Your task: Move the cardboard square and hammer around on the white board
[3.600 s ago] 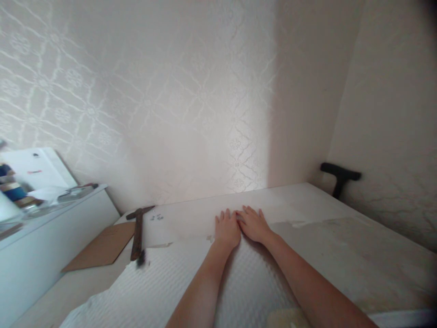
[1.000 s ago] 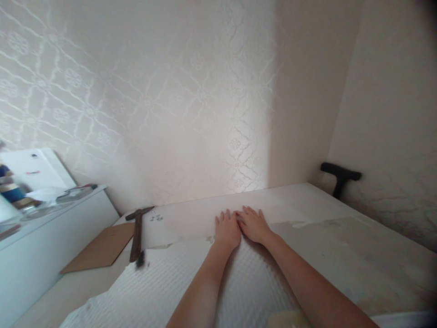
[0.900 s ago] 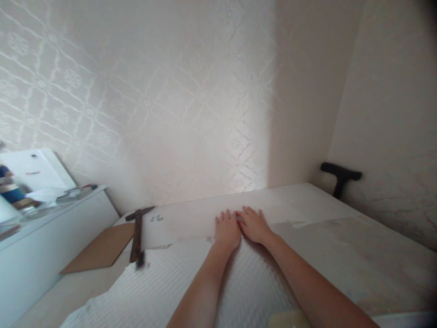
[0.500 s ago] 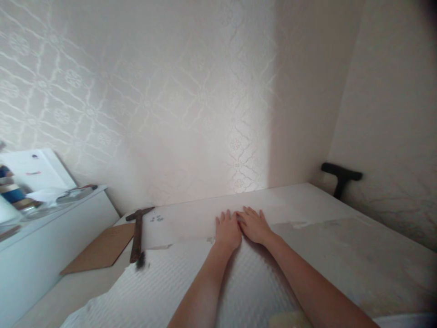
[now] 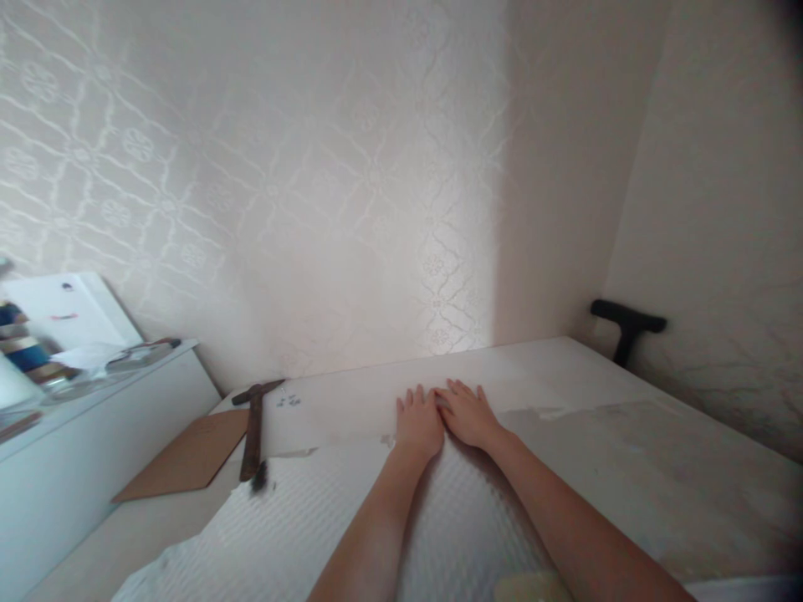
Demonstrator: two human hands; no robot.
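Note:
My left hand [image 5: 419, 425] lies palm down with its fingers stretched out. Right beside it, my right hand [image 5: 467, 411] rests flat too, its fingers spread, and the two touch or nearly touch. Both are on the pale board surface [image 5: 351, 410], at the far edge of a white textured sheet [image 5: 314, 510] that spreads beneath my forearms. Neither hand grips anything visible; what lies under the palms is hidden. To the left, a hammer [image 5: 253, 435] with a wooden handle lies beside small metal bits [image 5: 288, 401], too small to name surely.
A brown flat board [image 5: 188, 456] lies left of the hammer. Further left stands a white cabinet [image 5: 125, 426] with papers and containers on top. A black T-shaped handle [image 5: 627, 322] rises at the right edge. Patterned wallpaper [image 5: 376, 184] covers the wall behind.

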